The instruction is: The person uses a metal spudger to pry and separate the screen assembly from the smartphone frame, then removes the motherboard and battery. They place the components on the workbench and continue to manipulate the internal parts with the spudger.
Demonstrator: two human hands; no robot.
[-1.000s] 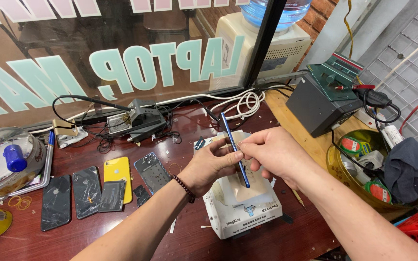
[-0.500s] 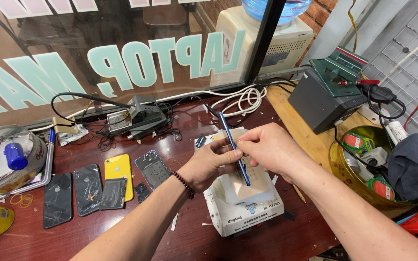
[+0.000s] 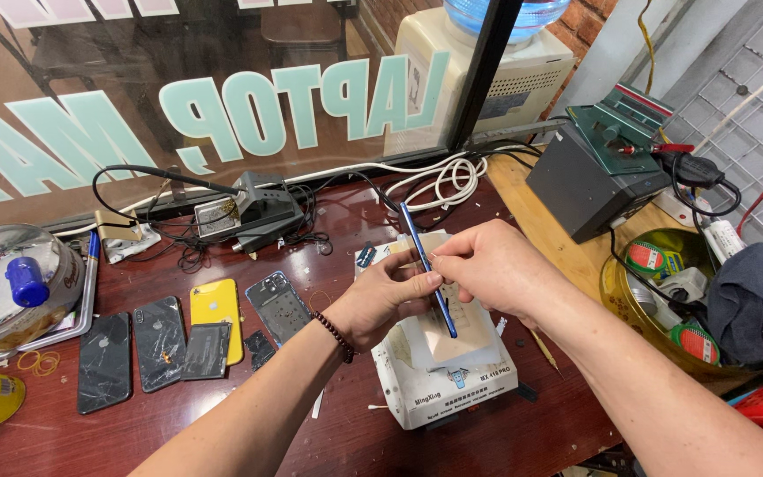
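Both hands pinch a blue-edged phone (image 3: 427, 269) on its side above the white heating pad (image 3: 444, 375), the left hand (image 3: 380, 296) steadying while the right hand (image 3: 487, 265) grips the rim, seemingly to work along its seam.

Head-worn view, steeply down, close over the workbench (image 3: 346, 446)

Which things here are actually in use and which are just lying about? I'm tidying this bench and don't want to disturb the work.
In use:
left hand
right hand
blue phone, held edge-on by both hands
white heating machine beneath it

Lying about:
yellow phone back
cracked black phones
soldering stand
grey box
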